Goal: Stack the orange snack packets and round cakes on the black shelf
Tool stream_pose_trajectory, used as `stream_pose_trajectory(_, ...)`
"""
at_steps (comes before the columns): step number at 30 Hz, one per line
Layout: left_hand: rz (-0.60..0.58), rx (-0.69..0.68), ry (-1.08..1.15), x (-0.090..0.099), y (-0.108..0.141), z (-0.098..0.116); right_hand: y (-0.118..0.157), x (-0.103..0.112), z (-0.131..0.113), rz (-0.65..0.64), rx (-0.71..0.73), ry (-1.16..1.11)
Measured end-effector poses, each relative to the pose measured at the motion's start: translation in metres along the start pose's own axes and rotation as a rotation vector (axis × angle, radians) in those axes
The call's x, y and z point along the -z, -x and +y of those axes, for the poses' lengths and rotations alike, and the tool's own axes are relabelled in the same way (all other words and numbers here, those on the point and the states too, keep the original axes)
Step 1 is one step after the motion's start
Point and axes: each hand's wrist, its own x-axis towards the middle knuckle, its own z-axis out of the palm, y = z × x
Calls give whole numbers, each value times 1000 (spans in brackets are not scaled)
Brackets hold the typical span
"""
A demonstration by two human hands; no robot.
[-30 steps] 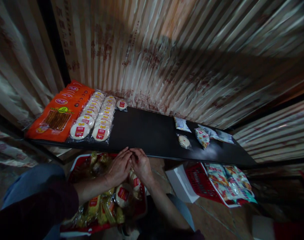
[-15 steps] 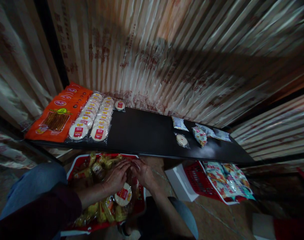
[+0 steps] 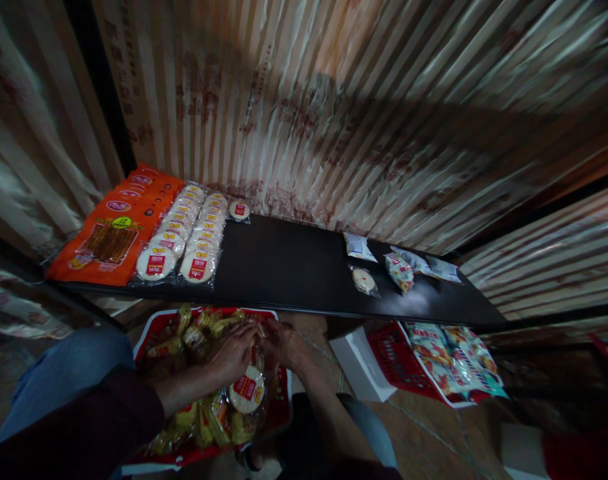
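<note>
My left hand point(image 3: 234, 350) and my right hand point(image 3: 284, 343) meet over the far right part of a red basket point(image 3: 288, 403). Their fingers are bent inward and close together, and whatever lies between them is dark and hidden. Just below them in the basket lies a wrapped round rice cracker point(image 3: 247, 390) with a red label. Yellow-wrapped snacks point(image 3: 204, 423) fill much of the basket around it. On the black shelf point(image 3: 289, 267) above, two overlapping rows of the same rice crackers point(image 3: 200, 263) lie beside orange snack bags point(image 3: 109, 240).
A single wrapped cracker point(image 3: 239, 211) lies at the shelf's back. Several small packets point(image 3: 400, 272) and a pale round cracker point(image 3: 364, 281) are towards its right. Below stand a white box point(image 3: 361, 367) and another red basket point(image 3: 399, 357) with snack bags. Pleated curtain point(image 3: 294, 120) hangs behind.
Both hands stay together over the basket, with only slight shifts of the fingers. The shelf goods are unchanged.
</note>
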Motion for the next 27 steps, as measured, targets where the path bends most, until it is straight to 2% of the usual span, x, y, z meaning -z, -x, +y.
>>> stream_pose_trajectory(6,-4,-1,-10,2,1,2,2,-1,-3,-45,8,30)
stream_pose_trajectory(16,69,4,136,9,5,7,11,8,-13,7,31,119)
stream_pose_trajectory(19,111,81,255,12,4,8,17,12,-17,19,44,147)
stream_pose_trajectory(22,98,208,391,18,2,10,22,15,-22,25,82,189)
stream_pose_trajectory(27,102,365,449,22,-2,8,25,11,-20,30,48,170)
